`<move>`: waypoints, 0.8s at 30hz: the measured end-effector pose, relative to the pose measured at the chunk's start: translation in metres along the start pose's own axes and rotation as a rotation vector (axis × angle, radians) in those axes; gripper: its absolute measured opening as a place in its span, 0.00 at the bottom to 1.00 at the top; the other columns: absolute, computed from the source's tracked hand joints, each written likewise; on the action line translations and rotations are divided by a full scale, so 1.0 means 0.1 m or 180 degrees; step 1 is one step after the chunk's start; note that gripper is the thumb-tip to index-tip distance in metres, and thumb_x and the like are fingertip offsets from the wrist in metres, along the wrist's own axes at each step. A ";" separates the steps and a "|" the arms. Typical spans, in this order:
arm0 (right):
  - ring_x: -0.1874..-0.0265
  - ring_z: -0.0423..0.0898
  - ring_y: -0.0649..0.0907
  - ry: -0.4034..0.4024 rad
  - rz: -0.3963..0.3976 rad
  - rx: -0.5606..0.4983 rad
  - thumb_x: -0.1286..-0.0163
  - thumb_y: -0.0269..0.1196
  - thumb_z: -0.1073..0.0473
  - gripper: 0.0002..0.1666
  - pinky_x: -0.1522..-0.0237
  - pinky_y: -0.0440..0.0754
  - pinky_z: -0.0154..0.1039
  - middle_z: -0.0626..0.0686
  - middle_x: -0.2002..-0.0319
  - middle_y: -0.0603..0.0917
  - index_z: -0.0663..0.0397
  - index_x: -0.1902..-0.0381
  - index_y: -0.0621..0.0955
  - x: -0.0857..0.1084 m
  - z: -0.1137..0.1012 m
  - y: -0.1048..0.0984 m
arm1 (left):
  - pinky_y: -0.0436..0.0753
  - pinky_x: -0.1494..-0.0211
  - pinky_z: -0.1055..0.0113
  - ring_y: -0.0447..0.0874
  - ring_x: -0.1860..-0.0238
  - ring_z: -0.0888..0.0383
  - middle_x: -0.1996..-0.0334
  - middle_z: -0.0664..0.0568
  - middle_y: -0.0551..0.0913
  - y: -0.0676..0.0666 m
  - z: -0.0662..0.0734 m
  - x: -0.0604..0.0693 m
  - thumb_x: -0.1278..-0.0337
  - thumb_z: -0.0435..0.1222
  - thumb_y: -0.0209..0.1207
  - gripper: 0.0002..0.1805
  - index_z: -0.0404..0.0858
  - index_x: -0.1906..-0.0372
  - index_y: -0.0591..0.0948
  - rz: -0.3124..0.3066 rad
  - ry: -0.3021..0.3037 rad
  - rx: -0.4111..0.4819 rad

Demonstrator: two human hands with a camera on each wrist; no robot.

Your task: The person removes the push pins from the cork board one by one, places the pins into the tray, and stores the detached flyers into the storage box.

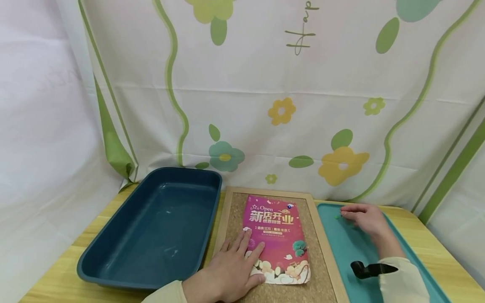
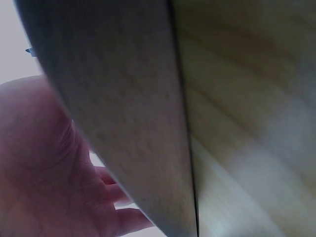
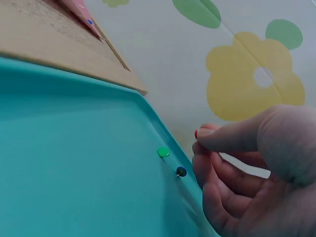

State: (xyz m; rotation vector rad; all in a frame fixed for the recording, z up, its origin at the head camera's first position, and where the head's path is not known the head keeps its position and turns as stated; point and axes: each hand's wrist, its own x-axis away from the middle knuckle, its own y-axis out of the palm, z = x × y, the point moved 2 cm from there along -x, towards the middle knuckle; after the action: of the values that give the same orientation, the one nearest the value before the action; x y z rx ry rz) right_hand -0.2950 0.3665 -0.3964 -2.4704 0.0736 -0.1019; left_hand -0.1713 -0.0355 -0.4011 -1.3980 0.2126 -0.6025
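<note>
I see the left hand lying flat, fingers spread, across the lower left of a pink poster, its palm side down and nothing gripped. The poster lies on a wood-framed cork board, in the middle of the table. On my right wrist view, the right hand pinches a small red thing between thumb and finger; most of it is hidden, so I can't make out its shape. That hand is over the far end of a teal tray, where a green pin and a dark pin lie near each other. Left of the board I have a deep blue tub.
</note>
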 end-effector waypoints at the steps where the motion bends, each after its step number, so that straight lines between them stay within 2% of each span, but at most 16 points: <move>1: 0.65 0.28 0.83 0.0051 0.0009 -0.0016 0.23 0.67 0.53 0.21 0.61 0.85 0.35 0.36 0.62 0.90 0.65 0.43 0.87 0.00 0.01 -0.01 | 0.69 0.21 0.35 0.54 0.14 0.42 0.13 0.49 0.53 0.00 0.00 0.00 0.30 0.68 0.51 0.42 0.60 0.16 0.60 -0.0003 0.0002 -0.0003; 11: 0.67 0.32 0.84 0.0371 0.0075 -0.0143 0.23 0.66 0.54 0.20 0.63 0.85 0.35 0.38 0.65 0.90 0.63 0.43 0.88 0.01 0.10 -0.03 | 0.69 0.21 0.35 0.54 0.14 0.42 0.13 0.49 0.54 -0.01 0.01 0.00 0.29 0.67 0.51 0.42 0.60 0.15 0.60 0.0005 0.0015 -0.0018; 18: 0.68 0.33 0.83 0.0427 0.0187 -0.0113 0.24 0.66 0.56 0.18 0.64 0.84 0.34 0.36 0.67 0.88 0.61 0.45 0.89 -0.01 0.15 -0.03 | 0.69 0.21 0.35 0.54 0.14 0.42 0.13 0.49 0.54 -0.01 0.01 0.01 0.29 0.67 0.51 0.42 0.60 0.16 0.60 0.0016 0.0009 0.0004; 24: 0.69 0.34 0.82 0.0387 0.0199 0.0045 0.26 0.67 0.57 0.15 0.66 0.83 0.34 0.36 0.67 0.88 0.60 0.50 0.91 -0.01 0.16 -0.02 | 0.70 0.21 0.35 0.54 0.14 0.42 0.13 0.49 0.54 -0.01 0.01 0.01 0.29 0.67 0.52 0.42 0.60 0.15 0.60 0.0025 0.0014 -0.0004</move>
State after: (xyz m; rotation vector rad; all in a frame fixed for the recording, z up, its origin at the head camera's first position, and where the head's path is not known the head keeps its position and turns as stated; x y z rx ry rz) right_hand -0.2946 0.3785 -0.4078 -2.4437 0.2015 -0.2250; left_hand -0.1703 -0.0356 -0.4001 -1.3964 0.2219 -0.5991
